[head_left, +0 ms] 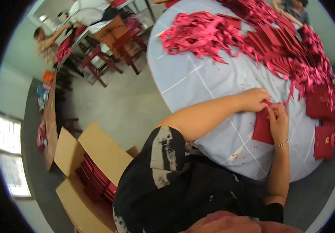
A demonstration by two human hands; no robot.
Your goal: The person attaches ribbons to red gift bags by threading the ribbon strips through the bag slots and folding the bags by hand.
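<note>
A flat, dark red, bag-like piece lies on the pale blue tablecloth in front of me. My left hand reaches across from the left and pinches its upper edge. From below, my right hand closes on the same edge, thumb and fingertips close to the left fingertips. A pink-red ribbon trails up and right from between the hands toward the pile. What exactly each fingertip grips, cloth edge or ribbon, is partly hidden.
Loose pink ribbons heap at the far side, beside fanned stacks of red pieces. More red pieces lie at the right edge. An open cardboard box with red pieces stands at lower left. Stools and other people are beyond.
</note>
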